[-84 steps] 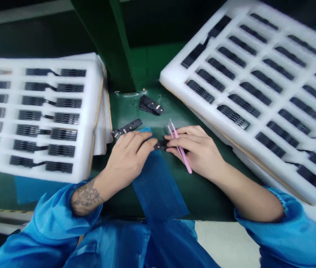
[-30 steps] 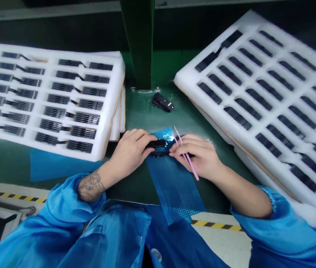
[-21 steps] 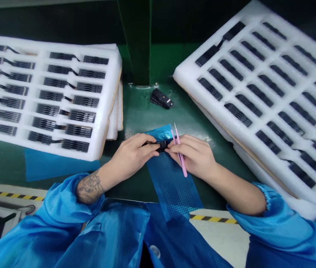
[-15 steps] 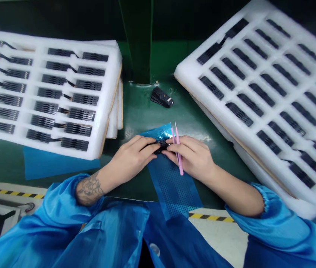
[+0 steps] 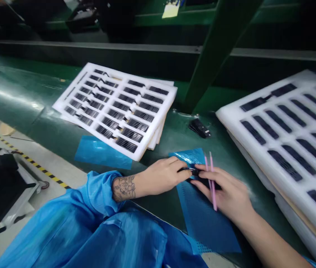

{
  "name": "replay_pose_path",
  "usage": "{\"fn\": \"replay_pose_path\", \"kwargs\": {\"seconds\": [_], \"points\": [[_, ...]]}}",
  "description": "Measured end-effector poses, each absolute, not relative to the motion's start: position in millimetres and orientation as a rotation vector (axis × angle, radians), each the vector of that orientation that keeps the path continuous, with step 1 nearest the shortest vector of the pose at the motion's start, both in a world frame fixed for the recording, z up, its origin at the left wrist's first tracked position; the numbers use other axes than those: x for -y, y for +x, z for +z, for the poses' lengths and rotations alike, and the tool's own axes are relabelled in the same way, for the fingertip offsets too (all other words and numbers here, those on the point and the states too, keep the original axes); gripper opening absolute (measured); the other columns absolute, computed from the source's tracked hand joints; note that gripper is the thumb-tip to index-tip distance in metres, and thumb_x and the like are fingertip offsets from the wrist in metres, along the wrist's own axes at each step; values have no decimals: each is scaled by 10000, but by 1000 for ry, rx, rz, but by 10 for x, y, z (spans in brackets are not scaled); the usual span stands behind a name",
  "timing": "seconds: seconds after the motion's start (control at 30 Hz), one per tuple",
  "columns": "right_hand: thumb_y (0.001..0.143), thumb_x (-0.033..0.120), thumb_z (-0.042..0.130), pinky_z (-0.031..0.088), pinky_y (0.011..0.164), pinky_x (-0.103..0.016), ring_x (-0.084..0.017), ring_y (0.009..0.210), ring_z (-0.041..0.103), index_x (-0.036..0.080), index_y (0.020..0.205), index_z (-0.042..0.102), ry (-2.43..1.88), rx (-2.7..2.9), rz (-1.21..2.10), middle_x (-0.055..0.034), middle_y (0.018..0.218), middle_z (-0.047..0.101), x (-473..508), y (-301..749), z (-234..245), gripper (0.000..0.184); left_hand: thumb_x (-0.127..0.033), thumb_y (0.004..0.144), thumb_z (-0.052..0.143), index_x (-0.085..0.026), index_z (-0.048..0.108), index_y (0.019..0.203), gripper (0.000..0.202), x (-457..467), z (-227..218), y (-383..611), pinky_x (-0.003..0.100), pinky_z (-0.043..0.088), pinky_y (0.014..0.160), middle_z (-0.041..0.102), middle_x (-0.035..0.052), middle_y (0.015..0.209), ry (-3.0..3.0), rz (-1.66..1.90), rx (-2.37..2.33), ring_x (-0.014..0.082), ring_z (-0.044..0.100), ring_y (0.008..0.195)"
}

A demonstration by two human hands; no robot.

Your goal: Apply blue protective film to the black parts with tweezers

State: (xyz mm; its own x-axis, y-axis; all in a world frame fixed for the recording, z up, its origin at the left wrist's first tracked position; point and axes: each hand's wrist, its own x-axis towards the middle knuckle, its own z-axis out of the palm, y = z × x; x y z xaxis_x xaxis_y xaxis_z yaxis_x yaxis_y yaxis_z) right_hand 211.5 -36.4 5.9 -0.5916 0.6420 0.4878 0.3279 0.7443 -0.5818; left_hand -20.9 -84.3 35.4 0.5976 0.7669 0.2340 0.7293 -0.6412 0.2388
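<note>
My forearms come in low from 8 and 5 o'clock, and my left hand (image 5: 165, 175) and right hand (image 5: 225, 190) angle toward each other, fingers curled. Between their fingertips I pinch a small black component (image 5: 193, 172), which sits just above a blue perforated sheet (image 5: 202, 216) lying on the green desk (image 5: 21, 100). My right hand also clamps pink tweezers (image 5: 212, 184) against its fingers, tips pointing to 12 o'clock. A loose stack of black parts (image 5: 199, 128) lies near my hands at 12 o'clock. A white foam tray (image 5: 135, 147) of black strips sits at 10 o'clock, a larger one (image 5: 225, 115) at 2 o'clock, and a blue film sheet (image 5: 99, 152) at 9 o'clock.
</note>
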Motion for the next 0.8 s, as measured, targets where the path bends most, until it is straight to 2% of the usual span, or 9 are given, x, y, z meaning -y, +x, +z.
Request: {"fn": "replay_pose_path", "kwargs": {"seconds": [0.07, 0.17, 0.23, 0.33, 0.4, 0.57, 0.7, 0.8], "points": [[802, 191, 821, 635, 866, -413, -257, 966, 756, 197, 1004, 653, -737, 2213, 537, -134, 1104, 764, 320, 2177, 66, 263, -194, 1010, 514, -154, 689, 1126, 213, 953, 593, -346, 286, 612, 837, 728, 89, 1125, 2707, 605, -1227, 174, 672, 953], [832, 253, 798, 596, 935, -508, -298, 1055, 725, 190, 1028, 659, -695, 2272, 487, -148, 1141, 753, 213, 2237, 20, 249, -193, 994, 550, -180, 687, 1115, 183, 1014, 1067, -826, 259, 608, 909, 737, 78, 1158, 2642, 840, -1198, 155, 689, 1032], [859, 322, 772, 557, 992, -582, -327, 1111, 708, 194, 1049, 657, -629, 2370, 432, -142, 1165, 754, 153, 2233, -38, 256, -160, 958, 603, -217, 696, 1097, 176, 871, 1337, -1334, 281, 597, 949, 747, 51, 1151, 2635, 924, -1520, 154, 700, 1070], [883, 389, 735, 512, 1039, -636, -346, 1159, 692, 203, 1059, 651, -606, 2472, 323, -126, 1213, 747, 118, 2170, -116, 270, -222, 909, 673, -217, 735, 1066, 169, 359, 1533, -2217, 333, 575, 962, 765, 34, 1113, 2492, 777, -2100, 192, 718, 1024], [897, 409, 713, 519, 1032, -625, -346, 1169, 689, 204, 1060, 648, -636, 2481, 268, -126, 1234, 741, 121, 2109, -140, 271, -218, 888, 652, -205, 743, 1080, 213, -63, 1538, -2718, 342, 567, 932, 765, 40, 1095, 2361, 635, -2263, 205, 719, 973], [923, 441, 667, 546, 989, -596, -346, 1146, 696, 204, 1047, 648, -738, 2439, 180, -127, 1205, 750, 130, 1952, -137, 268, -232, 898, 566, -191, 728, 1144, 298, -776, 1461, -3223, 389, 496, 1035, 739, 59, 1153, 2551, 175, -2038, 248, 664, 1132], [930, 432, 658, 552, 976, -575, -340, 1155, 687, 208, 1055, 647, -794, 2427, 170, -121, 1211, 748, 119, 1841, -134, 257, -243, 919, 515, -204, 712, 1186, 335, -970, 1505, -3227, 365, 482, 1031, 721, 60, 1154, 2672, -76, -1889, 240, 650, 1143], [923, 415, 672, 551, 975, -557, -331, 1164, 680, 214, 1053, 648, -816, 2432, 170, -110, 1209, 749, 109, 1774, -133, 240, -261, 919, 521, -195, 716, 1187, 338, -1048, 1562, -3286, 346, 482, 1010, 724, 66, 1142, 2699, -132, -1819, 237, 659, 1112]]}}
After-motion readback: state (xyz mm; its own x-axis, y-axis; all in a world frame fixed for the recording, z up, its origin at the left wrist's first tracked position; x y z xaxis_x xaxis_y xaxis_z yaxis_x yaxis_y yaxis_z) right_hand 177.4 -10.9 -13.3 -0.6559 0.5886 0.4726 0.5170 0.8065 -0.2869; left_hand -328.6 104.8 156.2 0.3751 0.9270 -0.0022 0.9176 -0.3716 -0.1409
